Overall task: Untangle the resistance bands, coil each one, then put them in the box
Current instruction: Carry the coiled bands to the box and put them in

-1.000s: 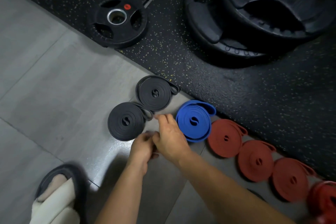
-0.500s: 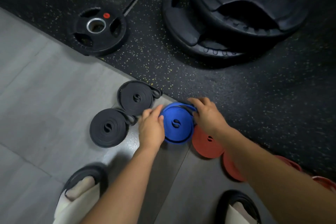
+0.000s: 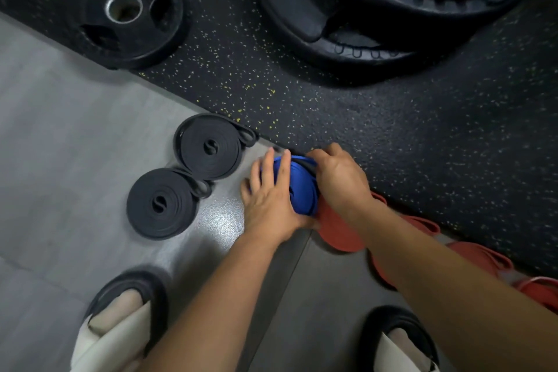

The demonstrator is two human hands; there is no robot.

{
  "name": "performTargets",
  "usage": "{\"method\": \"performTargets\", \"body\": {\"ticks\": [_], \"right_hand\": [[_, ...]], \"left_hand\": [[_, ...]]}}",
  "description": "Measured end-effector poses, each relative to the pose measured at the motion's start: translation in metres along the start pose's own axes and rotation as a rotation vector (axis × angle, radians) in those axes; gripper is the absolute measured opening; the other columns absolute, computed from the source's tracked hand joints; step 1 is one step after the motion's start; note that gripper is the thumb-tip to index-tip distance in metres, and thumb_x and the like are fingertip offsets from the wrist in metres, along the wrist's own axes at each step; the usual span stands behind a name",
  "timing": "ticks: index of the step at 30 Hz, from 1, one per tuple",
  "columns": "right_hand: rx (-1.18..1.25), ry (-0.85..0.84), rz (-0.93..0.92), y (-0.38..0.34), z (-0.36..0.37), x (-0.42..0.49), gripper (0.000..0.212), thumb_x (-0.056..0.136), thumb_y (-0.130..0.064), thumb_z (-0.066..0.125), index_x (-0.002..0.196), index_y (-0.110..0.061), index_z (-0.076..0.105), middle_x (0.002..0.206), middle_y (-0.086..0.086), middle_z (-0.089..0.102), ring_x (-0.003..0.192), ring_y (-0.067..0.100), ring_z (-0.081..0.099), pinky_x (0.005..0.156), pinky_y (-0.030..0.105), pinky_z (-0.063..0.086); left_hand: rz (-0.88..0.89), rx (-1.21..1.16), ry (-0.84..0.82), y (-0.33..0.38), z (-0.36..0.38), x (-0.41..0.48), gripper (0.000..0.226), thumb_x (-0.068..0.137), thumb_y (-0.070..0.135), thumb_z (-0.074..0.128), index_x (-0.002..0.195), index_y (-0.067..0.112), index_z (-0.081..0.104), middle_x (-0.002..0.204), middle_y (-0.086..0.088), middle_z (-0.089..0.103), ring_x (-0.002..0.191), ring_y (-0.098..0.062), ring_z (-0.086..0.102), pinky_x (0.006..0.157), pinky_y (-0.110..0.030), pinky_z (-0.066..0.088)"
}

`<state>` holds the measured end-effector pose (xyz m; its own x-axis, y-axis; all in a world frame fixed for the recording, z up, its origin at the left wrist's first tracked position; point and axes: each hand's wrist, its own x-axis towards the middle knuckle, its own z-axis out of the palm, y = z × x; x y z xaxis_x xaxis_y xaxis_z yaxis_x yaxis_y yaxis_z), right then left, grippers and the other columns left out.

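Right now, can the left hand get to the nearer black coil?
Probably yes: the nearer black coil lies on bare floor beside the left hand, nothing between them, though that hand now holds the blue coil.

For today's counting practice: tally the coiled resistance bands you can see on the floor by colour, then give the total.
Black coiled bands: 2
Blue coiled band: 1, held between the left hand and right hand
Red coiled bands: 4 in view, partly hidden by the right arm
Total: 7
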<state>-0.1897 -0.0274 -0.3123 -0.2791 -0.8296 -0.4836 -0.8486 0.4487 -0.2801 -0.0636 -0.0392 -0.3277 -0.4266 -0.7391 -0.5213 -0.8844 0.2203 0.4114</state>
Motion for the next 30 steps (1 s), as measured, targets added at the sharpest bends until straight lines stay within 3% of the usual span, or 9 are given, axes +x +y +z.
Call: {"method": "performTargets", "body": {"ticks": [4, 7, 15, 20, 23, 25, 27, 30], "right_hand": [[-0.087, 0.01, -0.028, 0.0, 0.001, 0.0, 0.03, 0.094, -0.008, 0.039, 0.122, -0.013, 0.047, 0.116, 0.011, 0.048, 0.106, 0.029, 0.049, 0.072, 0.034, 0.035], [-0.029, 0.019, -0.002, 0.004, 0.003, -0.005, 0.029, 0.092, -0.007, 0.04, 0.12, -0.013, 0.049, 0.112, 0.012, 0.049, 0.1, 0.032, 0.052, 0.069, 0.035, 0.033], [0.186, -0.027, 0.05, 0.008, 0.003, -0.011, 0.035, 0.088, -0.006, 0.047, 0.121, -0.012, 0.057, 0.118, 0.012, 0.054, 0.109, 0.029, 0.053, 0.091, 0.034, 0.041], [0.223, -0.05, 0.033, 0.008, 0.006, -0.02, 0.043, 0.091, -0.026, 0.052, 0.13, -0.01, 0.049, 0.122, 0.011, 0.05, 0.116, 0.027, 0.048, 0.099, 0.032, 0.035], [0.152, -0.064, 0.044, 0.002, 0.008, -0.022, 0.053, 0.088, -0.041, 0.056, 0.13, -0.009, 0.047, 0.122, 0.012, 0.047, 0.116, 0.028, 0.045, 0.1, 0.034, 0.035], [0.128, -0.073, 0.059, -0.002, 0.007, -0.023, 0.058, 0.086, -0.045, 0.057, 0.13, -0.009, 0.045, 0.123, 0.011, 0.045, 0.118, 0.027, 0.043, 0.101, 0.034, 0.034], [0.111, -0.069, 0.067, -0.005, 0.009, -0.024, 0.059, 0.086, -0.045, 0.058, 0.13, -0.008, 0.044, 0.125, 0.012, 0.042, 0.119, 0.028, 0.041, 0.1, 0.033, 0.034], [0.092, -0.044, 0.065, -0.007, 0.012, -0.024, 0.057, 0.086, -0.043, 0.059, 0.128, -0.007, 0.043, 0.126, 0.013, 0.042, 0.119, 0.028, 0.04, 0.1, 0.033, 0.033]], "left_hand": [[-0.026, 0.034, 0.05, 0.0, 0.007, 0.004, 0.117, 0.061, 0.052, 0.073, 0.147, 0.031, -0.004, 0.155, 0.002, -0.011, 0.142, -0.022, -0.007, 0.113, -0.047, 0.008], [0.01, 0.008, 0.139, 0.002, 0.012, 0.001, 0.107, 0.065, 0.049, 0.068, 0.147, 0.03, 0.003, 0.154, 0.001, 0.001, 0.14, -0.022, 0.001, 0.111, -0.042, 0.011], [0.025, -0.025, 0.198, 0.002, 0.016, 0.003, 0.099, 0.065, 0.045, 0.07, 0.147, 0.029, 0.017, 0.152, -0.002, 0.012, 0.138, -0.023, 0.008, 0.109, -0.039, 0.016], [0.049, -0.071, 0.192, 0.001, 0.013, 0.002, 0.109, 0.062, 0.046, 0.075, 0.148, 0.026, 0.011, 0.153, -0.003, 0.009, 0.14, -0.022, 0.005, 0.11, -0.038, 0.014], [0.065, -0.203, 0.116, -0.008, 0.007, 0.001, 0.127, 0.053, 0.039, 0.085, 0.148, 0.017, 0.003, 0.155, -0.004, 0.002, 0.143, -0.019, 0.0, 0.114, -0.03, 0.006], [0.024, -0.235, 0.144, -0.016, 0.007, -0.006, 0.128, 0.051, 0.036, 0.087, 0.147, 0.01, 0.007, 0.155, -0.007, 0.007, 0.143, -0.019, 0.005, 0.113, -0.025, 0.005], [-0.09, -0.285, 0.222, -0.022, 0.012, -0.017, 0.116, 0.053, 0.031, 0.087, 0.144, 0.006, 0.019, 0.149, -0.011, 0.023, 0.138, -0.024, 0.019, 0.111, -0.027, 0.014], [-0.244, -0.511, 0.259, -0.021, 0.017, -0.03, 0.081, 0.067, 0.021, 0.08, 0.134, 0.005, 0.037, 0.132, -0.012, 0.037, 0.125, -0.026, 0.037, 0.099, -0.023, 0.027]]}}
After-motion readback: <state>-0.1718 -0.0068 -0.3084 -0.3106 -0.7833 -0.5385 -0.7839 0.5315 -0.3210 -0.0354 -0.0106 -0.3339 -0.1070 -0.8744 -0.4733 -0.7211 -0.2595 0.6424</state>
